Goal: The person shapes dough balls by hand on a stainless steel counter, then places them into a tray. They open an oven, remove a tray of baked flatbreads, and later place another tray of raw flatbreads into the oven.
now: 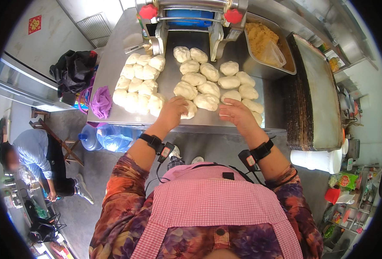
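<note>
Pale dough pieces lie in groups on the steel worktable (pixel 165 122). At the table's near edge my left hand (pixel 172 113) curls its fingers against the left side of a dough piece (pixel 190 110). To the right, my right hand (pixel 239 115) is held with fingers apart and nothing in them, close to a dough piece (pixel 231 96). A packed block of dough pieces (pixel 138 82) stands left of my left hand. Looser, rounded dough pieces (pixel 209 71) spread across the middle and right.
A dough roller machine (pixel 186 19) with red knobs stands at the back. Right of it are a steel tub (pixel 268 69) of yellowish filling and a tall stack of trays (pixel 320 95). A purple cloth (pixel 101 102) hangs at the left corner. Another person (pixel 37 151) bends at far left.
</note>
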Demonstrator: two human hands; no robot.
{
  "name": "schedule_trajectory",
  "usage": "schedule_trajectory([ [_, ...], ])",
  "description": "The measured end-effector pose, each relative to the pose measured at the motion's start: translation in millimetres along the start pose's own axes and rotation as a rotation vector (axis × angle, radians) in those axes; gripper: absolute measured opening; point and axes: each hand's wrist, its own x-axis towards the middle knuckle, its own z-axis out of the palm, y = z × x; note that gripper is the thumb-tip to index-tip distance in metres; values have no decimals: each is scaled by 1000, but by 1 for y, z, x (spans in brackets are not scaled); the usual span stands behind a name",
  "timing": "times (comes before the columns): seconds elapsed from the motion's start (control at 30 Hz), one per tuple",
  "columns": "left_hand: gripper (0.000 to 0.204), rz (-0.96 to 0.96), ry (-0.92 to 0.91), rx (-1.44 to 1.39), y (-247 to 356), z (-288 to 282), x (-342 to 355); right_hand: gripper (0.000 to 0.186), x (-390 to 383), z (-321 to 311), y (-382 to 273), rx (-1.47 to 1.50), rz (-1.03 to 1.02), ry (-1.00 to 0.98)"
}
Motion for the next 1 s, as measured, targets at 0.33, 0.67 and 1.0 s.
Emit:
schedule_trajectory([
  [0.33,40,-174,143,572,13,-40,-24,48,-23,-23,-12,34,-15,-27],
  [0.67,43,-696,435,-678,6,-55,0,46,-22,8,-6,-47,51,-181],
  [1.0,71,-189,310,-271,125,-62,12,38,2,68,-7,176,45,-402],
])
